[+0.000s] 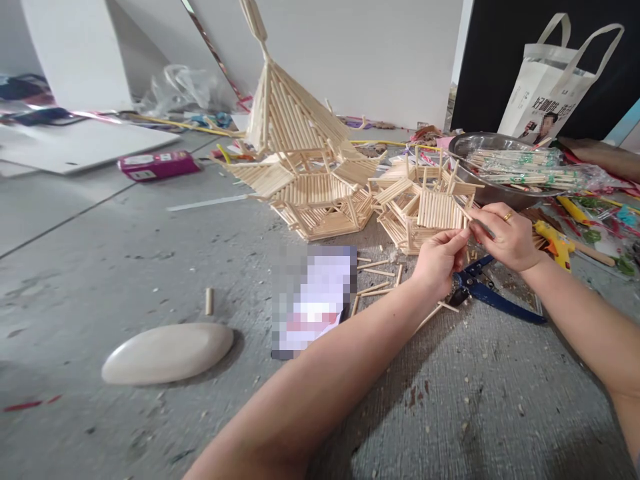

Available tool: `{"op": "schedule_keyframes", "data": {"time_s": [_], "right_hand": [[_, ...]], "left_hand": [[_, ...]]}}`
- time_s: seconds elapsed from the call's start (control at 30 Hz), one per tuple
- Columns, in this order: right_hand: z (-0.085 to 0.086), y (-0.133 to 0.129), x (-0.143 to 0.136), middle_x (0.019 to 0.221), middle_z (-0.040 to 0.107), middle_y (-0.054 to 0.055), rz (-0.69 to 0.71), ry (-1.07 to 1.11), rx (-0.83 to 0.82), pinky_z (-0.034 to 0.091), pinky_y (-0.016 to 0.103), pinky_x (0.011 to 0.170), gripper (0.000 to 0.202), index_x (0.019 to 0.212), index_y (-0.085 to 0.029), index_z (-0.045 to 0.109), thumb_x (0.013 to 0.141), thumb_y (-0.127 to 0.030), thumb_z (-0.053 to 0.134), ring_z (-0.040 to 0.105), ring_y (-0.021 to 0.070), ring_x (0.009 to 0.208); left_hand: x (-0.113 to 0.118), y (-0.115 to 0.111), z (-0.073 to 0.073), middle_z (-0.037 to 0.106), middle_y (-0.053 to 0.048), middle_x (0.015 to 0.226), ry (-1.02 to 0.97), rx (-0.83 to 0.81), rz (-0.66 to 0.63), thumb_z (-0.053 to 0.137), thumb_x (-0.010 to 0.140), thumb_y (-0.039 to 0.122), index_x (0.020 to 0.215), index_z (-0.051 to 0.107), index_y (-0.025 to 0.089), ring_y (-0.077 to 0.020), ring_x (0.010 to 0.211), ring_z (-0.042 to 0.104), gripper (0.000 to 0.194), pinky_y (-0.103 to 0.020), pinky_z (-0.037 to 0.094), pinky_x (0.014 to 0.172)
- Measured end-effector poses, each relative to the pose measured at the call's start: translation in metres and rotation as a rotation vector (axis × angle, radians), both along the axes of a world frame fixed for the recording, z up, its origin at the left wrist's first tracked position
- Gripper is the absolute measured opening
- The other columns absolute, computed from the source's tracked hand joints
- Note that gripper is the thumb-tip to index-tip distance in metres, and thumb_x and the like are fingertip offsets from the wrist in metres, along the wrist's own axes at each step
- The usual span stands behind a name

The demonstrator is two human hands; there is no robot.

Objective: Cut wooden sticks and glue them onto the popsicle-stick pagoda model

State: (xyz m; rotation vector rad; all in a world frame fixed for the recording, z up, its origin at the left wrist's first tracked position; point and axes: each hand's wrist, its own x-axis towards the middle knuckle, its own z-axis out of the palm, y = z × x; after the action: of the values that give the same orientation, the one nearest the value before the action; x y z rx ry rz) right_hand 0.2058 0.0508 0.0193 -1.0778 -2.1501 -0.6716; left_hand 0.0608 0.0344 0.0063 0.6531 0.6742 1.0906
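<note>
My left hand (440, 260) is closed at the front right of a small, unroofed wooden-stick structure (440, 210). Close beside it, my right hand (503, 233), with a ring on one finger, has its fingers pinched together at the structure's right edge. What lies between the fingertips of either hand is too small to make out. A larger stick pavilion (305, 160) with a pointed roof stands to the left. Blue-handled cutters (493, 297) lie under and beside my hands, near loose cut sticks (375, 270).
A phone (320, 293) lies left of my left forearm, a smooth pale oval object (167, 353) farther left. Behind my right hand are a metal bowl (463, 150) of bagged sticks and a yellow glue gun (557, 243). A white bag (547, 93) stands behind the bowl.
</note>
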Motion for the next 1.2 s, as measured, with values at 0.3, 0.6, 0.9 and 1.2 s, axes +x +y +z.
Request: {"op": "schedule_keyframes", "data": {"time_s": [0.3, 0.6, 0.9, 1.2], "right_hand": [[-0.0037, 0.0007, -0.0012, 0.081, 0.065, 0.002, 0.030, 0.016, -0.014, 0.046, 0.024, 0.065, 0.018, 0.085, -0.026, 0.067, 0.082, -0.024, 0.049, 0.059, 0.0137, 0.076], [0.0021, 0.0026, -0.0068, 0.071, 0.066, 0.001, 0.003, -0.045, 0.043, 0.044, 0.024, 0.058, 0.023, 0.080, -0.025, 0.069, 0.083, -0.024, 0.046, 0.057, 0.0127, 0.064], [0.0006, 0.0046, -0.0074, 0.074, 0.067, 0.002, -0.015, -0.048, 0.011, 0.044, 0.025, 0.060, 0.024, 0.083, -0.025, 0.069, 0.083, -0.024, 0.045, 0.057, 0.0137, 0.065], [0.0028, 0.0040, -0.0060, 0.079, 0.069, 0.002, 0.016, -0.056, -0.025, 0.045, 0.023, 0.063, 0.026, 0.084, -0.024, 0.068, 0.084, -0.024, 0.042, 0.062, 0.0138, 0.073]], "left_hand": [[0.0010, 0.0001, -0.0035, 0.046, 0.006, 0.049, 0.003, -0.022, 0.018, 0.067, 0.068, 0.026, 0.062, 0.053, 0.014, -0.0025, 0.036, 0.033, 0.019, -0.020, 0.019, 0.039], [0.0018, 0.0019, -0.0053, 0.049, 0.006, 0.050, -0.001, -0.017, 0.027, 0.066, 0.069, 0.026, 0.063, 0.053, 0.014, -0.0024, 0.034, 0.033, 0.019, -0.020, 0.019, 0.038], [0.0013, 0.0020, -0.0021, 0.048, 0.006, 0.048, 0.025, -0.033, 0.037, 0.063, 0.072, 0.024, 0.061, 0.051, 0.015, -0.0027, 0.034, 0.034, 0.019, -0.020, 0.018, 0.037], [-0.0018, 0.0030, -0.0060, 0.047, 0.006, 0.050, 0.019, 0.020, 0.013, 0.069, 0.064, 0.026, 0.063, 0.054, 0.014, -0.0021, 0.034, 0.033, 0.020, -0.020, 0.019, 0.037]]}}
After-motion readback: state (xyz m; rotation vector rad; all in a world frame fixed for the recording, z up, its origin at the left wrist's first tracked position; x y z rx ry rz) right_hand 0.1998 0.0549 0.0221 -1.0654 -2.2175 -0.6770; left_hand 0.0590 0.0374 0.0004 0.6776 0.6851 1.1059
